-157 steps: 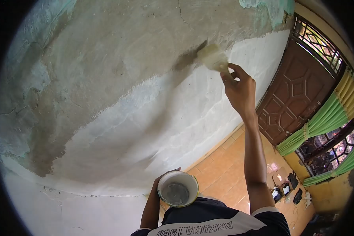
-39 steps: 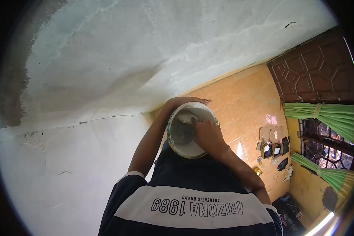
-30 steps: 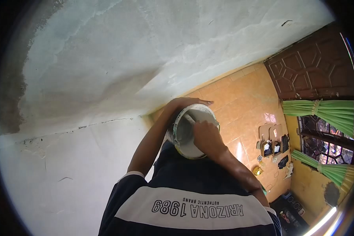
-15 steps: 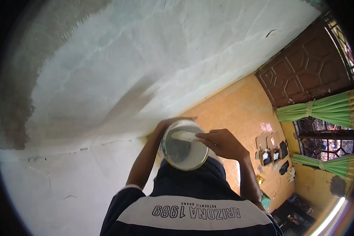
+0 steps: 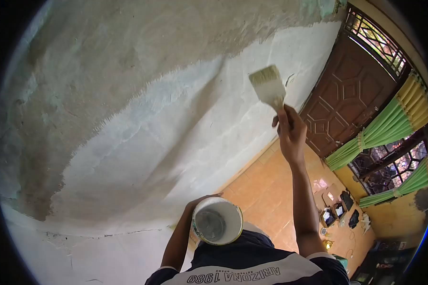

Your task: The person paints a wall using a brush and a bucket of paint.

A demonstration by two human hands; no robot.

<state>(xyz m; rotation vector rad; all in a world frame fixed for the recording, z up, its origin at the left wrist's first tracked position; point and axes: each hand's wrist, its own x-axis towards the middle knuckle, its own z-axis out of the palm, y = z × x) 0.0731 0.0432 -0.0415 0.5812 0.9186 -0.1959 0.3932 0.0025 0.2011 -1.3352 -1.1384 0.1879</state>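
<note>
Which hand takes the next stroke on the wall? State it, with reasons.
Right. The right hand holds the brush raised up by the wall, near the edge of the bare patch. The left hand is low, its fingers occupied gripping the pail.

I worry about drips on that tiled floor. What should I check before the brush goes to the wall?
1. Grip on brush: right hand closed around the handle, ok.
2. Load on bristles: pale coating shows; amount, cannot tell.
3. Bucket upright: left hand holds it, mouth up, ok.
4. Mix left in bucket: grey mix at the bottom, ok.
5. Bare wall in sight above the coated edge: ok.
</note>
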